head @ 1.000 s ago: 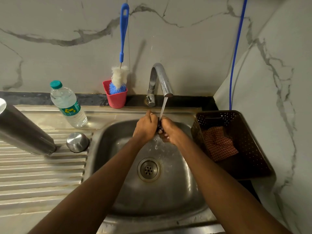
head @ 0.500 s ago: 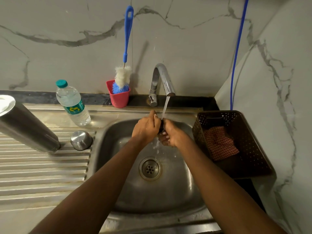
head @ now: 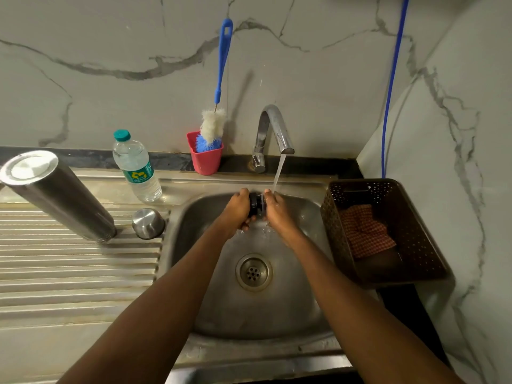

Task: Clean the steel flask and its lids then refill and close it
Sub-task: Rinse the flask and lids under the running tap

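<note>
Here, lid (head: 255, 204) between left hand (head: 237, 211), right hand (head: 277, 211)

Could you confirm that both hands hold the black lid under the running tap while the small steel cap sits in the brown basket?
Not quite: the head view shows the small steel cap on the ribbed drainboard beside the steel flask, not in the basket. The rest is right.

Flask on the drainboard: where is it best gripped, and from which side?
Wrap the fingers round the middle of the flask, coming from the front. It stands on end, a smooth straight cylinder with nothing to hook, and the cap stands close by its foot on the right, so a low or right-side approach would likely knock it.
</note>
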